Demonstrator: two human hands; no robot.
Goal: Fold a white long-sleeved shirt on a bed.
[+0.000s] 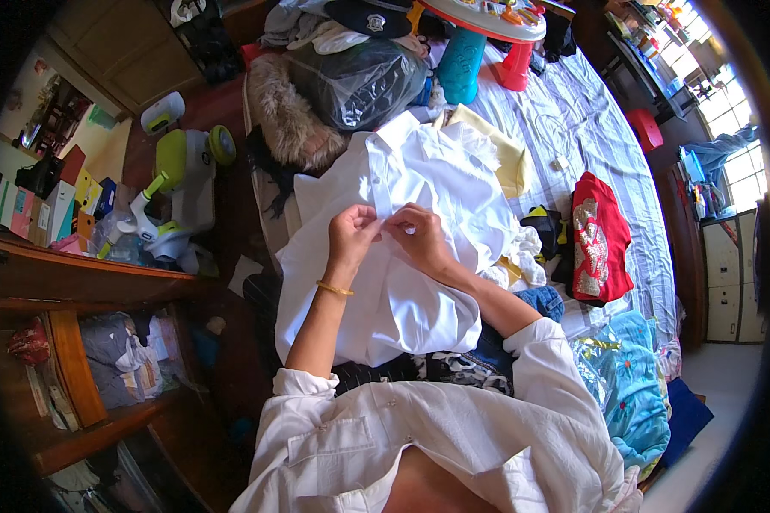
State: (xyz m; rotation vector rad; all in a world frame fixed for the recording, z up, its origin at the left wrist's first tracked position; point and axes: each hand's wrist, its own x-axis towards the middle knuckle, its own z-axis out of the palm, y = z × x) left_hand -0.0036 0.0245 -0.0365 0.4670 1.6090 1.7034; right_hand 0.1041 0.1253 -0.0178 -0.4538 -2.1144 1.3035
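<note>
A white button-up shirt (417, 167) is spread over my lap and the edge of the bed, its collar pointing away from me. My left hand (354, 231) pinches the front placket between thumb and fingers. Right beside it, my right hand (417, 232) grips the same placket, and the fingertips of both hands nearly meet. Any button between them is hidden by my fingers. Above the hands, the placket (380, 186) runs up towards the collar (394, 131).
Right of the shirt lie a folded red garment (616, 243) with sequins and a turquoise garment (635, 391). Beyond it sit a black plastic bag (359, 80), a fur-trimmed item (295, 109) and a toy table (462, 64). A child's scooter (186, 173) and an open wooden cabinet (77, 365) stand left.
</note>
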